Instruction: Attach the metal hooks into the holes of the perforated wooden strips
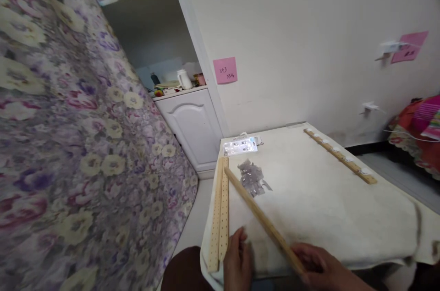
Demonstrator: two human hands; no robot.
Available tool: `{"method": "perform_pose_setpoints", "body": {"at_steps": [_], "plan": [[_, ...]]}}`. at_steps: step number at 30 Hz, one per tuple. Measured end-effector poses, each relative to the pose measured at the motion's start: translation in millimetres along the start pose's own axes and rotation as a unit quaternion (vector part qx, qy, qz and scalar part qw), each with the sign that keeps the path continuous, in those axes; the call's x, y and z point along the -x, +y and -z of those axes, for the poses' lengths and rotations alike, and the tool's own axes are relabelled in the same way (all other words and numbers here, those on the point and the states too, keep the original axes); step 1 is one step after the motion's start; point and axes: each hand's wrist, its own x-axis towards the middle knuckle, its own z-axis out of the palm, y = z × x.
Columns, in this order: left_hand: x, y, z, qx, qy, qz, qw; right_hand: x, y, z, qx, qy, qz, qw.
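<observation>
- The right hand [314, 263] grasps a long, narrow light-brown wooden strip [264, 220], slanting above the cream cloth-covered surface [295, 194].
- The left hand [237, 256], released and loosely curled, is beside two pale perforated wooden strips [220, 217].

Left hand [238, 259] cut off by bottom edge; far pink note [407, 55] blurred.

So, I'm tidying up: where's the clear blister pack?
In the head view, the blister pack lies at the far left corner of the table, beyond the grey pile and perforated wooden strips.
</observation>
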Motion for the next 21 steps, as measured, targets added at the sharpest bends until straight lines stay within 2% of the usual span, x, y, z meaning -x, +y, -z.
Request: {"method": "perform_pose_setpoints", "body": {"at_steps": [1, 4, 8, 14, 18, 21], "plan": [[-1, 1, -2.4, 0.011, -0.007, 0.007, 1.000, 14, -1, 11, 0.026, -0.006, -0.011, 1.000], [-3, 4, -12.8, 0.026, -0.029, 0.010, 0.999, 49, -9, 45, 0.113, 0.028, -0.032, 0.993], [-9, 0, -25.8, 0.022, -0.022, 0.006, 0.999, 76, -24, 80, 0.237, 0.078, -0.084, 0.965], [-24, -11, -33.3, -0.035, 0.020, 0.011, 0.999, 79, -28, 115, 0.372, 0.078, -0.085, 0.921], [-35, -10, -38.9, -0.093, 0.039, -0.001, 0.995, 72, -29, 123, 0.425, 0.081, -0.067, 0.899], [-42, -10, -46.3, -0.099, 0.062, 0.008, 0.993, 68, -33, 127, 0.461, 0.099, -0.052, 0.881]]}}
